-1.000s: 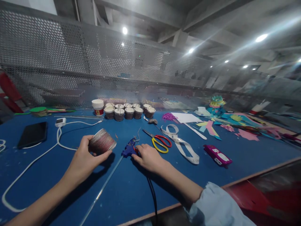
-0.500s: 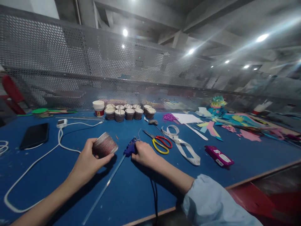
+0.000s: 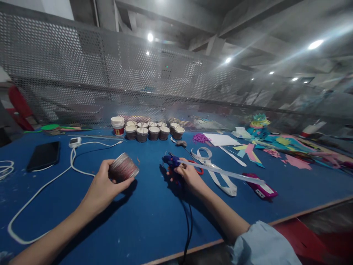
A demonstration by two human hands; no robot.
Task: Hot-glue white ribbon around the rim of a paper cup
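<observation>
In the head view my left hand (image 3: 106, 186) is closed around a small paper cup wrapped in greyish-red cord (image 3: 124, 168), held tilted on its side above the table. To its right, my right hand (image 3: 189, 176) grips a blue glue gun (image 3: 172, 162), its nozzle pointing left. A long clear glue stick (image 3: 223, 171) sticks out of the gun's back end, reaching right over the ribbon. The gun's black cable (image 3: 189, 228) hangs down over the table's front edge. Behind my right hand lie the scissors (image 3: 199, 168), mostly hidden, with part of a red handle showing.
Several cord-wrapped cups (image 3: 142, 134) stand at the back beside a stack of paper cups (image 3: 117, 126). A phone (image 3: 44, 156) and white charging cable (image 3: 41, 189) lie left. White ribbon (image 3: 227, 187), a purple box-like item (image 3: 260, 187) and paper strips (image 3: 250, 151) lie right.
My right hand has moved right and turned the glue gun, so the glue stick swung from lower left to pointing right. The scissors are now mostly covered. My left hand holds the cup much as before.
</observation>
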